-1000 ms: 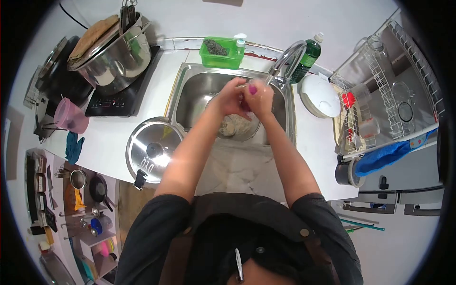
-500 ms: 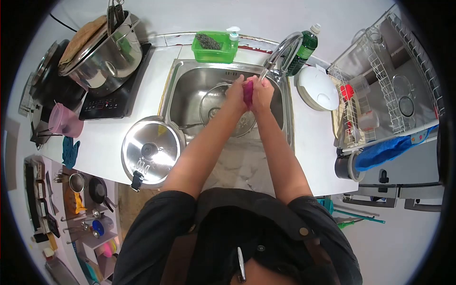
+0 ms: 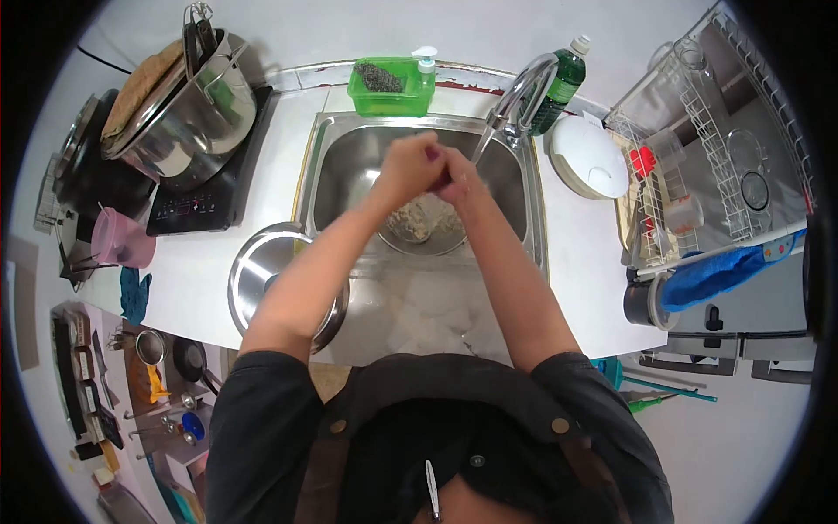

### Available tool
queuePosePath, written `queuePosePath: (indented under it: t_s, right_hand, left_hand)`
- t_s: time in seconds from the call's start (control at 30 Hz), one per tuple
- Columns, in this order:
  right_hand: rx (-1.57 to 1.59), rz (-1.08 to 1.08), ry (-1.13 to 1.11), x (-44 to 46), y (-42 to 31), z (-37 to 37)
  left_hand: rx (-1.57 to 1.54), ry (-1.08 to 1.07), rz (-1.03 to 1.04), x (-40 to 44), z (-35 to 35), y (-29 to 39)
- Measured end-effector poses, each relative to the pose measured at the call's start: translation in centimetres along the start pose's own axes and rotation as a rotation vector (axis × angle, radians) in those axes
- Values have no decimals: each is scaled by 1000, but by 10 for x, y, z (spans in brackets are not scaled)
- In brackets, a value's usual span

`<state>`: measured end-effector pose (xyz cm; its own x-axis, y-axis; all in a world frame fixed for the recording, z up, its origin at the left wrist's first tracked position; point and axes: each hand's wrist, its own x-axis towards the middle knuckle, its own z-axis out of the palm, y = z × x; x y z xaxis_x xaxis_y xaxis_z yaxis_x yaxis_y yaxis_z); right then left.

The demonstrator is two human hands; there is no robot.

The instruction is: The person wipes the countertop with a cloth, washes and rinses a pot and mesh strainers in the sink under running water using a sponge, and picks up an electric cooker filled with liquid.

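Note:
Over the steel sink (image 3: 349,131), my left hand (image 3: 410,168) and my right hand (image 3: 460,177) are pressed together around a small purple-pink sponge-like item (image 3: 433,154). Only a bit of it shows between my fingers. Below them in the basin is a round metal strainer or bowl (image 3: 425,248) with pale, wet bits in it; my forearms and hands cover part of it. The curved faucet (image 3: 534,79) stands just right of my hands, and a thin stream of water falls from its spout.
A round steel lid (image 3: 253,271) lies left of the sink, partly under my left forearm. Behind the sink sit a green tray (image 3: 388,103) and a green bottle (image 3: 563,83). White bowls (image 3: 589,157) and a dish rack (image 3: 672,201) are right; a large pot (image 3: 196,122) is left.
My hands have shifted left, away from the water stream, and my left hand now covers most of the purple item. My left forearm has moved over the lid.

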<state>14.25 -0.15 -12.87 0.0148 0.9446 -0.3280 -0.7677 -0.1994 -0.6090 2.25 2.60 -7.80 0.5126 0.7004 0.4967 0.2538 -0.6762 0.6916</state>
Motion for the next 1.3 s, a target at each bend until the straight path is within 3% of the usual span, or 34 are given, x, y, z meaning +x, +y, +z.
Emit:
queuePosePath:
  t_s: [0.03, 0.07, 0.1, 0.13, 0.2, 0.23, 0.3, 0.33, 0.37, 0.4, 0.43, 0.53, 0.57, 0.67, 0.77, 0.87, 0.93, 1.07, 1.17, 1.3]
  right_hand:
    - [-88, -65, -49, 4, -8, 5]
    - [-175, -130, -95, 4, -14, 10]
    - [-393, -164, 57, -9, -24, 17]
    - [-659, -236, 4, -11, -27, 5]
    - [-1193, -374, -111, -14, -33, -25]
    - [-1645, -361, -145, -17, -31, -34]
    - [-2119, -88, -177, -44, -15, -55]
    - [-2213, 63, -140, -51, -4, -65]
    - [-2299, 220, -102, -54, 8, -78]
    - [-2405, 164, -133, -54, 17, -90]
    - [-2509, 105, -166, -53, 26, -101]
    - [-2654, -33, -327, -49, 47, -116]
    - [-2676, -77, -391, -45, 49, -117]
    - [-2336, -112, -352, -56, 38, -95]
    - [-1877, -299, -309, -66, 12, -68]
    - [-1548, -154, -244, -68, -19, -47]
    - [-1424, -162, -4, -71, -20, -43]
    - [-1302, -292, 307, -80, -24, -26]
    - [-1142, -484, 303, -67, -30, -31]
    - [-757, -392, 296, -57, -25, -33]
  left_hand:
    - [110, 8, 57, 11, -16, -3]
    - [317, -75, -88, 26, -41, 2]
    - [309, 61, -35, 40, -60, -4]
    - [361, -15, -188, 60, -82, -17]
    - [713, -81, -195, 80, -119, -40]
    - [912, 31, -73, 72, -120, -40]
    - [1153, 1, 90, 50, -110, -52]
    - [1195, -146, 125, 41, -101, -64]
    - [1078, -477, -19, 28, -92, -52]
    - [940, -799, -163, 11, -84, -39]
    - [867, -979, -238, -11, -71, -54]
    - [936, -1369, -413, -45, -51, -69]
    - [924, -1344, -367, -50, -48, -79]
    - [868, -1217, -264, -49, -52, -88]
    - [705, -1015, -233, -22, -80, -48]
    - [497, -864, -204, -8, -95, -16]
    - [458, -808, -159, -7, -96, -2]
    - [645, -605, -213, 1, -107, 40]
    - [660, -442, -185, 12, -125, 35]
    - [698, -269, -166, 22, -161, 49]
